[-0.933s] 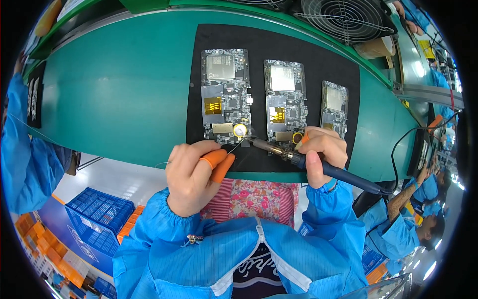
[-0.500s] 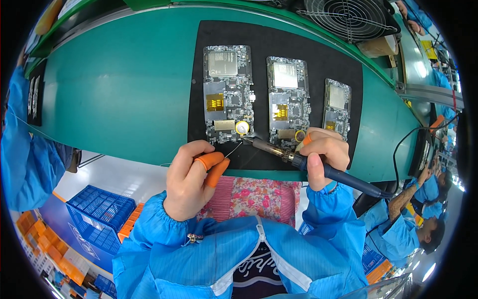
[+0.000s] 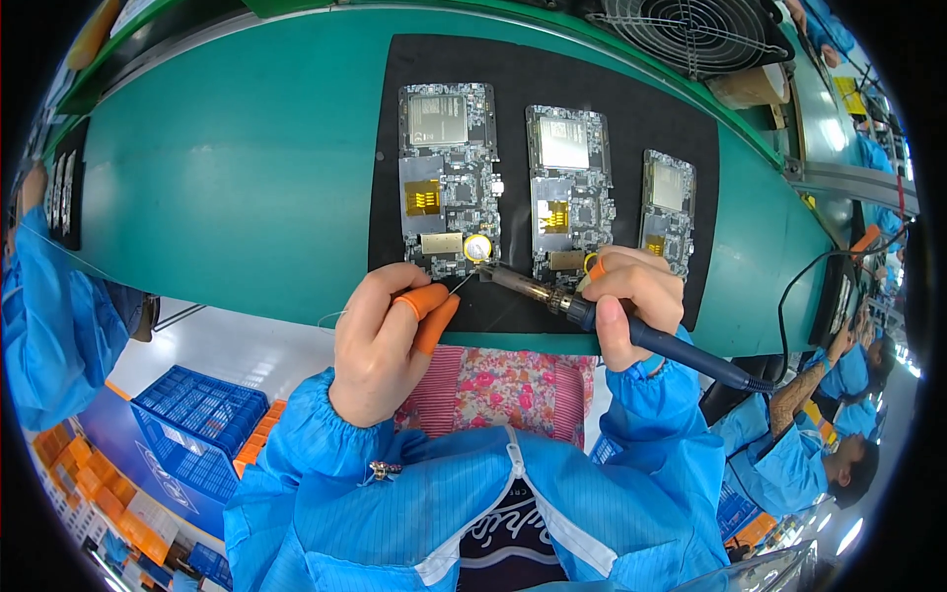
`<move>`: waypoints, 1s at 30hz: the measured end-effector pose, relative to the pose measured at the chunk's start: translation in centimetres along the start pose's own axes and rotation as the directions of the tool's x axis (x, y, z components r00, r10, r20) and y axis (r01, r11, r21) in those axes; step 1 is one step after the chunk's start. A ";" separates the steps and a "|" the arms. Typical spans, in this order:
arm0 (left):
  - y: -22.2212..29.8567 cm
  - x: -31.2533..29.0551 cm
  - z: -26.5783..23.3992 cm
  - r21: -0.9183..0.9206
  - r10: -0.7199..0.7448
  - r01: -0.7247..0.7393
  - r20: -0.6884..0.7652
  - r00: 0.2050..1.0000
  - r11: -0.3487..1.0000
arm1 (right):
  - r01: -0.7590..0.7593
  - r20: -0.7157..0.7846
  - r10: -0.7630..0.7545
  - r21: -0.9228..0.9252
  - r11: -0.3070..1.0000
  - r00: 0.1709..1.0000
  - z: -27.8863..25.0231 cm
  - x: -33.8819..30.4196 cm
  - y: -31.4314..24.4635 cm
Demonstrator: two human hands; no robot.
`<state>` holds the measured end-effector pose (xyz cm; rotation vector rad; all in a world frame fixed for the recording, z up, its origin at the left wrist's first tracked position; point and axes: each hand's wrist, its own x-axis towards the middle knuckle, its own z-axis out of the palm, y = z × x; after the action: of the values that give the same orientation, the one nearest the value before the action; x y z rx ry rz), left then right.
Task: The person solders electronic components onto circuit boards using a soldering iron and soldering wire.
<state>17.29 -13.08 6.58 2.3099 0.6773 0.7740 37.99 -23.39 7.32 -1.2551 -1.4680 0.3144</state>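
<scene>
My right hand (image 3: 636, 304) is closed around the dark blue handle of a soldering iron (image 3: 659, 347). The iron's tip points left and meets the lower edge of the leftmost circuit board (image 3: 449, 163), just below its round coin cell (image 3: 477, 248). Between orange-covered fingertips, my left hand (image 3: 383, 331) pinches a thin solder wire (image 3: 464, 281), its end by the iron tip. Whether tip and wire touch is too small to tell. Two similar boards, a middle one (image 3: 572, 187) and a right one (image 3: 669, 197), lie alongside; my right hand covers the middle one's lower corner.
The boards rest on a black mat (image 3: 513, 69) on a green table (image 3: 247, 168). A caged fan (image 3: 691, 35) stands at the back right. The iron's cable (image 3: 784, 326) curves off to the right. A blue crate (image 3: 197, 414) sits lower left; co-workers are at both sides.
The solder wire and iron tip have come closer together at the board's lower edge. My left hand has shifted slightly up and right. The boards appear slightly higher in view.
</scene>
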 end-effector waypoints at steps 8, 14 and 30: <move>0.2 0.5 0.6 0.056 -0.001 -0.002 0.048 0.999 0.998 | 0.008 -0.004 -0.008 0.001 1.000 1.000 0.1 0.0 0.0; -0.1 0.9 0.6 0.128 0.054 -0.062 0.068 0.996 0.990 | -0.011 0.010 0.012 -0.017 1.000 1.000 0.0 0.1 -0.2; 1.2 1.3 -1.9 0.234 0.092 -0.072 -0.076 0.993 0.969 | -0.116 -0.213 0.114 0.002 0.993 0.970 -3.5 -1.8 -1.5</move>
<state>17.31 -12.39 9.08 2.5407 0.7491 0.8779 39.84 -26.96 8.68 -1.3421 -1.2185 0.2415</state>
